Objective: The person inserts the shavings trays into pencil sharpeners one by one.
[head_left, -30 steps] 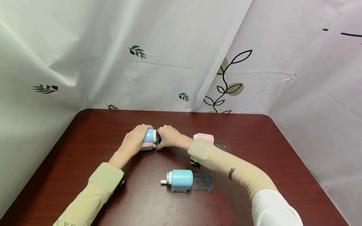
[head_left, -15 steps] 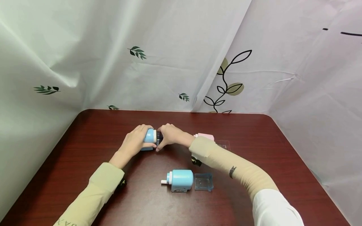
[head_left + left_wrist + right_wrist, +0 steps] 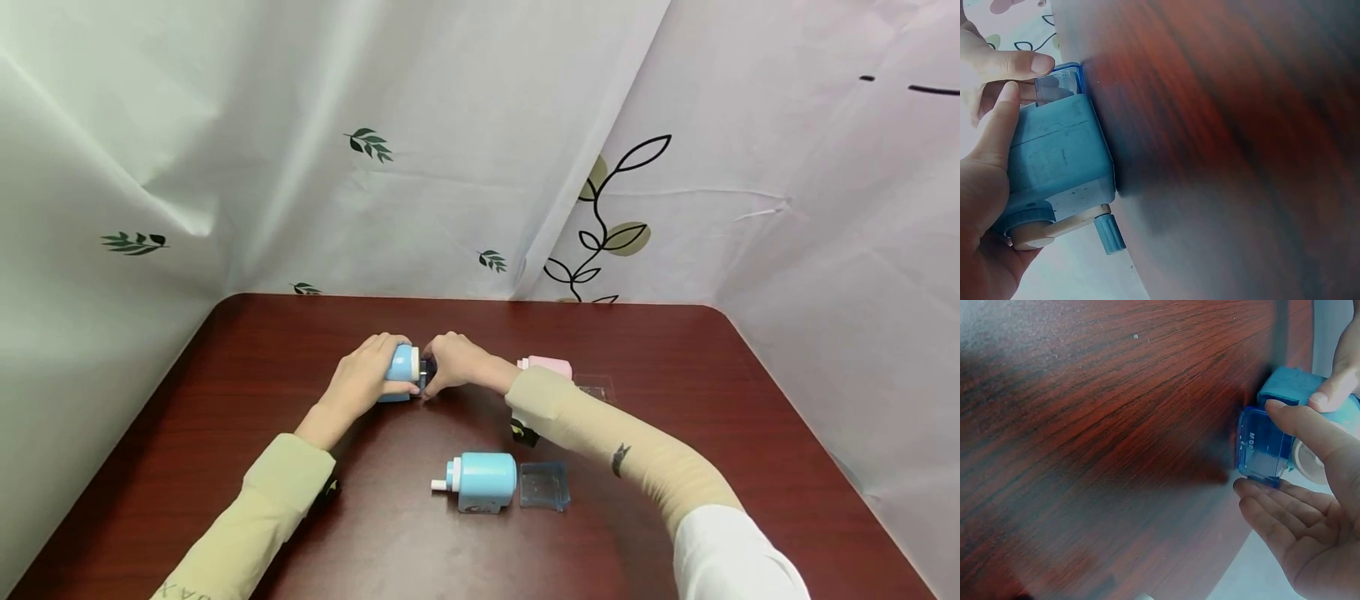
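My left hand [image 3: 358, 375] grips a blue crank pencil sharpener [image 3: 401, 364], which lies on its side near the back of the table. Its crank arm and ribbed blue knob [image 3: 1110, 234] stick out in the left wrist view. With thumb and fingers at opposite edges, my right hand [image 3: 457, 363] holds the sharpener's clear blue shavings drawer [image 3: 1263, 444]. The drawer stands partly out at the sharpener's end, its outer face toward the right wrist camera. My left thumb [image 3: 1007, 103] lies along the sharpener's body, close to the drawer.
A light-blue sharpener [image 3: 487, 482] lies nearer the front, with its clear drawer [image 3: 544, 486] beside it. Behind my right forearm are a pink sharpener [image 3: 550, 365] and another clear drawer [image 3: 594, 390], both partly covered by the sleeve. A patterned curtain [image 3: 420, 217] hangs along the table's back edge.
My right hand has shifted slightly right, away from the sharpener's body, and more of the drawer shows between the hands. The left hand keeps its grip. The head view has shifted a little.
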Available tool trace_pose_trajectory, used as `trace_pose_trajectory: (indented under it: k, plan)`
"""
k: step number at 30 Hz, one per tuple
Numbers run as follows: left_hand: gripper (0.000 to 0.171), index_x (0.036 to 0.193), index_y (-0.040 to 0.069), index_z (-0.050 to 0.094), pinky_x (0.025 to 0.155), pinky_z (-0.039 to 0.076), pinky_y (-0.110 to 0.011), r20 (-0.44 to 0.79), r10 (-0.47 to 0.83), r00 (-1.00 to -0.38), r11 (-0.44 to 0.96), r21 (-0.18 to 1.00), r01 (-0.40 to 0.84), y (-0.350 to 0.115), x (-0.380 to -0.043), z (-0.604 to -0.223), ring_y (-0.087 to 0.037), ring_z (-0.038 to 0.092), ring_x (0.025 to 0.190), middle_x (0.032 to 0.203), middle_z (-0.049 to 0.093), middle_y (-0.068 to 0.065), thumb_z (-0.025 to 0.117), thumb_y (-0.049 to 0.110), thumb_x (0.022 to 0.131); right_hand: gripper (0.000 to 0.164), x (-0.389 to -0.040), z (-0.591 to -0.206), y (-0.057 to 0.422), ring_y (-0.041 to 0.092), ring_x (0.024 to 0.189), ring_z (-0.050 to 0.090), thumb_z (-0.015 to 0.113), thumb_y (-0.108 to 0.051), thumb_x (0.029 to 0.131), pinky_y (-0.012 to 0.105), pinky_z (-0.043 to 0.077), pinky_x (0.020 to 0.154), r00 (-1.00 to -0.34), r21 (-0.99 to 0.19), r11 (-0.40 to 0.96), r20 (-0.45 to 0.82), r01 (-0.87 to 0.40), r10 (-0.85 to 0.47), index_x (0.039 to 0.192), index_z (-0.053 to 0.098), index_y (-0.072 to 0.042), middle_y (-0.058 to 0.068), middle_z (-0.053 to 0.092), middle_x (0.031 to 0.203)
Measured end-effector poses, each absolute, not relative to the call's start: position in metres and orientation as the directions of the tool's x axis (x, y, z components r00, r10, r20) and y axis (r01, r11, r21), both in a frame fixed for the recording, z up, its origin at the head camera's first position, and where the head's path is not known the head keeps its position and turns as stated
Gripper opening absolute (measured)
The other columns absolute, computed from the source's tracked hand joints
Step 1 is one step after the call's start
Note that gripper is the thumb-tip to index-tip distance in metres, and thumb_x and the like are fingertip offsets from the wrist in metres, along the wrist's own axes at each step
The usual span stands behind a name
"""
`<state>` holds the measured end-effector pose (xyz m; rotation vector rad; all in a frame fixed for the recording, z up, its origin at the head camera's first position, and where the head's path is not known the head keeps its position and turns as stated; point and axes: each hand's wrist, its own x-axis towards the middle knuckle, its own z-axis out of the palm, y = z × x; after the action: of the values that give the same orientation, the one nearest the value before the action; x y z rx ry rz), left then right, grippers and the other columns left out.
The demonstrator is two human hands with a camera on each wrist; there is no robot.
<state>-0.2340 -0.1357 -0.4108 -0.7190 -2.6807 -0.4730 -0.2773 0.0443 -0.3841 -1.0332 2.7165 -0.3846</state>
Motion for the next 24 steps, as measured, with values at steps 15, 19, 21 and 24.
trace_pose_trajectory:
  k: [15, 19, 21, 24]
  plan:
    - [0.067, 0.114, 0.008, 0.051, 0.061, 0.050, -0.039, 0.398, 0.414, -0.818, 0.817, 0.233, 0.527, -0.1371, -0.2329, -0.4132, -0.021, 0.047, 0.087, 0.102, 0.054, -0.008, 0.077, 0.046, 0.065, 0.055, -0.2759, -0.3855, 0.0392, 0.008, 0.064, 0.052, 0.082, -0.038, 0.061, 0.018, 0.041, 0.053, -0.733, -0.319, 0.722, -0.111, -0.613, -0.671, 0.103, 0.065, -0.005, -0.001, 0.065, 0.081]
    - [0.067, 0.113, 0.007, 0.051, 0.061, 0.051, -0.039, 0.411, 0.415, -0.812, 0.814, 0.231, 0.533, -0.1375, -0.2329, -0.4150, -0.021, 0.048, 0.088, 0.102, 0.054, -0.008, 0.077, 0.045, 0.065, 0.055, -0.2753, -0.3873, 0.0378, 0.008, 0.063, 0.052, 0.083, -0.038, 0.060, 0.018, 0.041, 0.053, -0.737, -0.317, 0.726, -0.111, -0.610, -0.667, 0.102, 0.065, -0.006, -0.002, 0.064, 0.078]
    - [0.067, 0.113, 0.007, 0.051, 0.061, 0.050, -0.039, 0.418, 0.420, -0.805, 0.809, 0.229, 0.541, -0.1372, -0.2334, -0.4155, -0.022, 0.048, 0.088, 0.102, 0.054, -0.009, 0.077, 0.045, 0.065, 0.056, -0.2751, -0.3879, 0.0378, 0.007, 0.065, 0.053, 0.082, -0.038, 0.060, 0.018, 0.042, 0.054, -0.742, -0.318, 0.731, -0.110, -0.604, -0.661, 0.103, 0.065, -0.006, -0.001, 0.064, 0.080]
    - [0.067, 0.113, 0.007, 0.051, 0.062, 0.050, -0.039, 0.427, 0.428, -0.797, 0.802, 0.226, 0.552, -0.1363, -0.2344, -0.4151, -0.022, 0.048, 0.088, 0.102, 0.054, -0.009, 0.076, 0.045, 0.065, 0.057, -0.2753, -0.3880, 0.0381, 0.007, 0.068, 0.054, 0.082, -0.039, 0.061, 0.018, 0.043, 0.057, -0.748, -0.312, 0.735, -0.103, -0.602, -0.656, 0.104, 0.064, -0.006, 0.000, 0.064, 0.084]
